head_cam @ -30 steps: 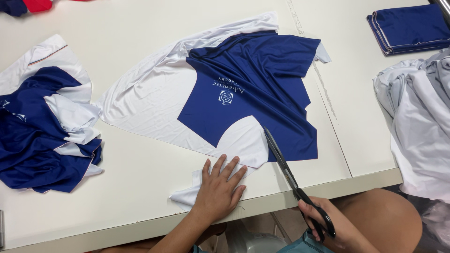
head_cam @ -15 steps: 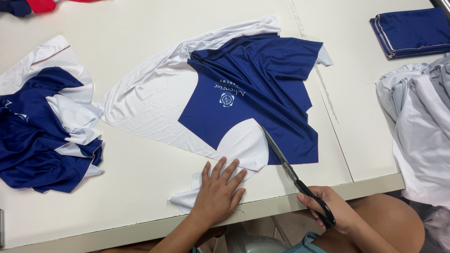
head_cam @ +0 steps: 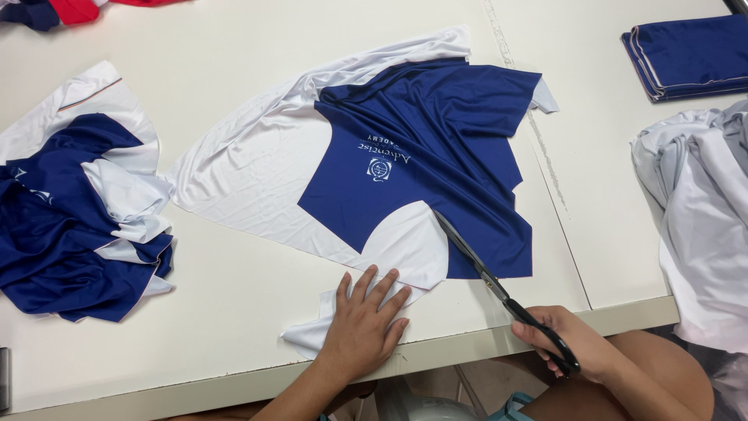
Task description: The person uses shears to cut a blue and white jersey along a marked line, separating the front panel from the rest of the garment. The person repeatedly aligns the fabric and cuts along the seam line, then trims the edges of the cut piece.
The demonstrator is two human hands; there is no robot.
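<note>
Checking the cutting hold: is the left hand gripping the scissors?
No, the left hand lies flat on the white fabric, while the right hand holds the scissors.

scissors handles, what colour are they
Black, seen in the head view: the scissors sit in the right hand.

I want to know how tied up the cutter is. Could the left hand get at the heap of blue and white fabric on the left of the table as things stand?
Probably yes. The left hand lies flat on the white cloth, holding nothing, and bare table separates it from the heap.
</note>
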